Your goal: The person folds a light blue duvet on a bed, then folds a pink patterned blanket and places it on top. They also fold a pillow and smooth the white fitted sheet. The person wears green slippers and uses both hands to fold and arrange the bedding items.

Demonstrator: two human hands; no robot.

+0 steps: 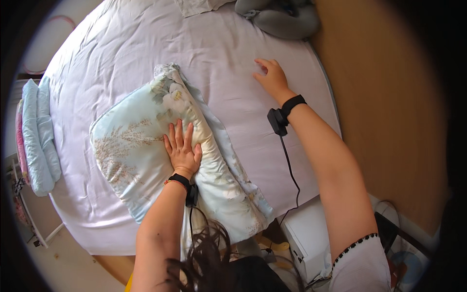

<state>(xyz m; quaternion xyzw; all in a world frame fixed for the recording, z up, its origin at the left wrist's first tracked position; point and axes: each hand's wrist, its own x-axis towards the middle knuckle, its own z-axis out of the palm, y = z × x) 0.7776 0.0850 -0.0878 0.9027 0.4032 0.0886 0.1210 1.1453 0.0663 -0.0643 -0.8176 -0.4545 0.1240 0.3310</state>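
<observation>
A folded quilt point(126, 151), pale blue-green with printed flowers and brown sprigs, lies on the bed point(233, 87) in front of me. Flat on its top rests my left hand point(183, 149), fingers spread, near the raised fold along its right side. My right hand point(273, 78) hovers over or lightly touches the lilac sheet to the right of the quilt, apart from it. Its fingers are loosely curved with a gap between thumb and forefinger, and nothing shows in them. Both wrists wear a black band with a small box and a cable.
A grey neck pillow point(282, 19) sits at the bed's far right edge, beside a pale cloth point(199, 6). Folded light-blue bedding point(36, 141) hangs over a rack at the left. Near me on the right stands a white box point(306, 233); brown flooring point(384, 107) lies beyond.
</observation>
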